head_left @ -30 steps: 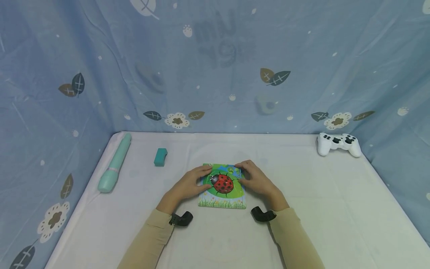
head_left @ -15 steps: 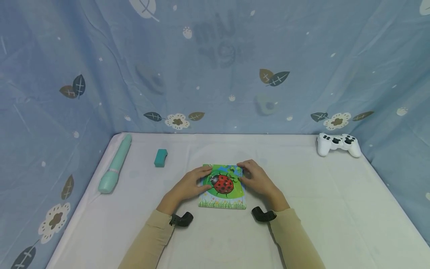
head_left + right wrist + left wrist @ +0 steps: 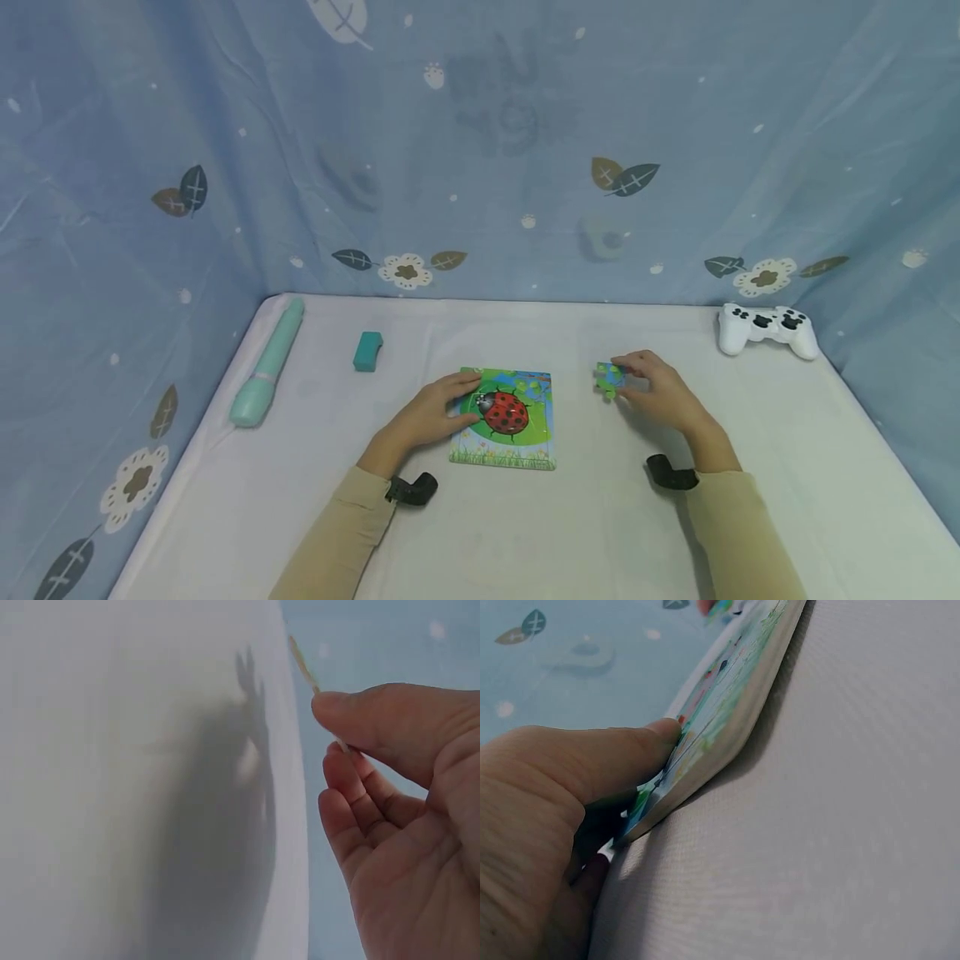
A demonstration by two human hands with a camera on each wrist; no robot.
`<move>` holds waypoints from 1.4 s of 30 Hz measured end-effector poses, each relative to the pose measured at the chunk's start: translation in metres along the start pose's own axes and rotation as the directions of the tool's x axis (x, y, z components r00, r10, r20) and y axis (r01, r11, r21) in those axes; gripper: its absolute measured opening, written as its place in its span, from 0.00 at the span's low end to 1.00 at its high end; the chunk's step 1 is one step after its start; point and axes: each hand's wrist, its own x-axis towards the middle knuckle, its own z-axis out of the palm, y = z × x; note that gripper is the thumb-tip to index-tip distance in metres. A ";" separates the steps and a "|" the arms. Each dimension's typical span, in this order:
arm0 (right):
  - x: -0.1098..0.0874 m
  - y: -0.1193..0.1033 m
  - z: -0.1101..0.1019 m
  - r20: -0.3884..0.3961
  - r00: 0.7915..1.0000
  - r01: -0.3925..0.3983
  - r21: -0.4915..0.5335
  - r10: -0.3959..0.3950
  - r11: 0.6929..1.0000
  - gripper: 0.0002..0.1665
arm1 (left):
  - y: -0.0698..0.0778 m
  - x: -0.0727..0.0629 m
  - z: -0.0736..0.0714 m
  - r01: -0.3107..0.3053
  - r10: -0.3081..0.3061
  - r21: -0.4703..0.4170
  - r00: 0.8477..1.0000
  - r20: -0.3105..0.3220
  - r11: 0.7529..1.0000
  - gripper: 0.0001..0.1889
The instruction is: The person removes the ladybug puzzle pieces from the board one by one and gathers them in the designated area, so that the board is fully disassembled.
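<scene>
A square ladybug jigsaw puzzle (image 3: 506,414) lies in the middle of the table, green and blue with a red spotted ladybug. My left hand (image 3: 431,412) holds its left side; in the left wrist view the thumb presses on top of the board's edge (image 3: 731,742) while the other fingers are partly hidden. To the right of the board, my right hand (image 3: 663,398) pinches a green and blue puzzle piece (image 3: 610,379) between thumb and fingers. The right wrist view has this thin piece (image 3: 301,664) edge-on, raised above the cloth, with the hand's shadow beneath.
A mint-green wand-shaped object (image 3: 266,364) lies at the table's left edge. A teal block (image 3: 367,352) with a notched side stands behind the puzzle to the left. At the back right corner sits a white game controller (image 3: 768,329). Blue patterned cloth (image 3: 510,167) hangs behind the white-covered table.
My right hand has lifted the puzzle piece off the board's upper right and carried it to the right. My left hand stays at the board's left side. The head view has shifted slightly.
</scene>
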 end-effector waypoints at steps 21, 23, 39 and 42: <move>-0.029 0.075 -0.062 0.084 0.979 -0.183 -0.052 0.187 0.982 0.28 | 0.001 -0.001 0.000 -0.025 0.025 -0.004 1.000 -0.008 1.000 0.33; -0.029 0.078 -0.061 0.085 0.979 -0.183 -0.056 0.187 0.982 0.28 | 0.001 -0.001 -0.001 -0.023 0.023 -0.007 1.000 -0.005 1.000 0.33; -0.034 0.081 -0.066 0.104 0.957 -0.277 0.067 0.270 0.958 0.37 | 0.000 0.000 -0.001 -0.034 0.034 -0.012 0.999 -0.002 0.999 0.33; -0.035 0.078 -0.067 0.085 0.963 -0.264 0.096 0.257 0.960 0.37 | 0.000 0.000 -0.002 -0.023 0.023 0.001 1.000 0.002 1.000 0.33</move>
